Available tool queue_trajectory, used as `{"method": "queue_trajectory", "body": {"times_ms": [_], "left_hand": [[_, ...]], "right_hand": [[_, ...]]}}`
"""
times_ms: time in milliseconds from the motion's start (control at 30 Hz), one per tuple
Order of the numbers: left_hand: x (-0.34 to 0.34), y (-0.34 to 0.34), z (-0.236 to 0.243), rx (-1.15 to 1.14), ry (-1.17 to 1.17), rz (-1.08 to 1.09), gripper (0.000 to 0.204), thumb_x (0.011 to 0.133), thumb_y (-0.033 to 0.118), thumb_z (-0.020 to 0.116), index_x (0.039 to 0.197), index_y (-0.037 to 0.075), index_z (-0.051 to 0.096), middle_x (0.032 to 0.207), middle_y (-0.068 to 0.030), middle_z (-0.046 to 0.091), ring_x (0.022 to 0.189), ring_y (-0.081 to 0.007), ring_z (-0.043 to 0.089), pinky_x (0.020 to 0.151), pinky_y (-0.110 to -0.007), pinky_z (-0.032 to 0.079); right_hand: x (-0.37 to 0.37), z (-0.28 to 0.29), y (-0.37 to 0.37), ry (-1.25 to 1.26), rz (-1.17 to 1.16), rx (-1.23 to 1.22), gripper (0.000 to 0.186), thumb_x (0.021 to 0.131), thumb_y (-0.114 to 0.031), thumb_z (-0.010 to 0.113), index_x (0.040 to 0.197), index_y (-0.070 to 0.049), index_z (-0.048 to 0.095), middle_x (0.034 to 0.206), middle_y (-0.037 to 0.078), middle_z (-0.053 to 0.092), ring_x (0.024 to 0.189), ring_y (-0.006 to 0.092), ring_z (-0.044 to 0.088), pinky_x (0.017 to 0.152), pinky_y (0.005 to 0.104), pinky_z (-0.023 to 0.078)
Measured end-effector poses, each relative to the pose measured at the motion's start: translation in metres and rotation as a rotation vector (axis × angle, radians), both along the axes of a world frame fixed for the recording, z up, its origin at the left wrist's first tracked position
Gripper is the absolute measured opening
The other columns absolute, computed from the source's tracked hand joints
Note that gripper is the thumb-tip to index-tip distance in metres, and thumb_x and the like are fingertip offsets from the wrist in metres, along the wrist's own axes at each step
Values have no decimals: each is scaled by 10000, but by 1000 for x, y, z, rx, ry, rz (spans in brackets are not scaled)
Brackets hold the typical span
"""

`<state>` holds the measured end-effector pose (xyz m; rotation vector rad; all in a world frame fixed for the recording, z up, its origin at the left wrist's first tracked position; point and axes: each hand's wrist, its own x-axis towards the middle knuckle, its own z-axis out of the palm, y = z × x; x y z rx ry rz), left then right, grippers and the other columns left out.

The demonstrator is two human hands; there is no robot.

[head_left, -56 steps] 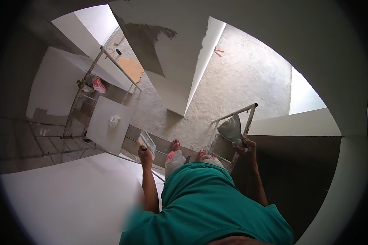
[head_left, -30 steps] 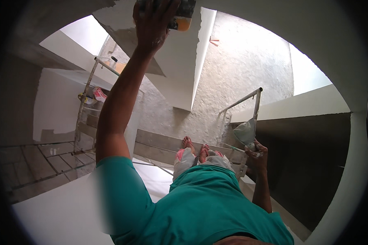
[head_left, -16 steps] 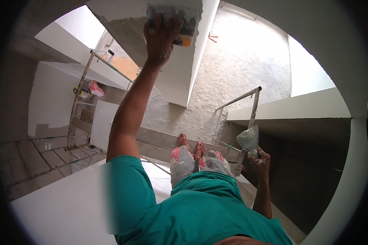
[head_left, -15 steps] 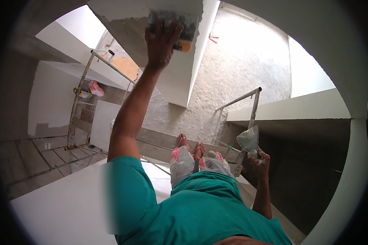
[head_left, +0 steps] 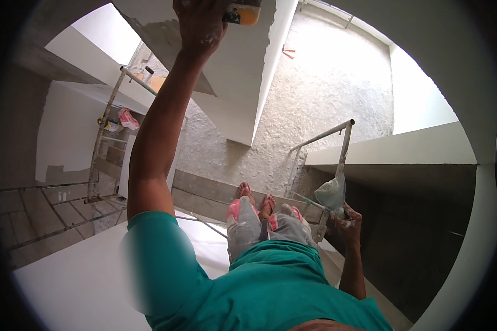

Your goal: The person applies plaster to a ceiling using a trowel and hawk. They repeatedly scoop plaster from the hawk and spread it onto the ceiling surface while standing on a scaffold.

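Raised far in front, my left hand [head_left: 200, 25] is closed round a flat plastering trowel [head_left: 243, 13] with an orange and black end, against the partly coated wall face [head_left: 234, 66]. The top edge of the view cuts off part of that hand and tool. Low on the right, my right hand [head_left: 348, 223] grips a putty knife [head_left: 331, 193], its broad blade turned upward and loaded with pale plaster. White smears mark the skin of both hands.
My feet stand on wooden planks [head_left: 204, 201] high above a rough floor [head_left: 326, 71]. Metal scaffold frames rise at left [head_left: 102, 138] and right [head_left: 345, 146]. A red and white bag [head_left: 128, 118] lies at the left. White ledges [head_left: 392, 146] run along the right.
My left hand has slid the trowel farther away along the wall, partly out of view. My right hand and the putty knife have dropped slightly and shifted a little left.
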<state>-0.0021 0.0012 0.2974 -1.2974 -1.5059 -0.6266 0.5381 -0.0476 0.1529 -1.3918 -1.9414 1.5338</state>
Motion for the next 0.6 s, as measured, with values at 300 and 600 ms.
{"method": "queue_trajectory", "body": {"times_ms": [300, 600], "left_hand": [[2, 9, -109, -177, -143, 94, 852, 563, 58, 757, 1345, 174, 438, 1428, -34, 393, 1335, -343, 315, 1024, -592, 211], [9, -14, -32, -57, -65, 111, 975, 567, 110, 774, 1424, 186, 316, 1456, -28, 360, 1332, -296, 339, 1036, -590, 205]], "right_hand": [[13, -55, 12, -8, 3, -54, 448, 698, 44, 689, 1134, 80, 595, 931, 84, 681, 816, 88, 600, 731, 242, 508], [8, -57, 11, 55, 53, 65, 454, 693, 39, 700, 1134, 72, 597, 857, 51, 672, 756, 62, 587, 656, 216, 502]]}}
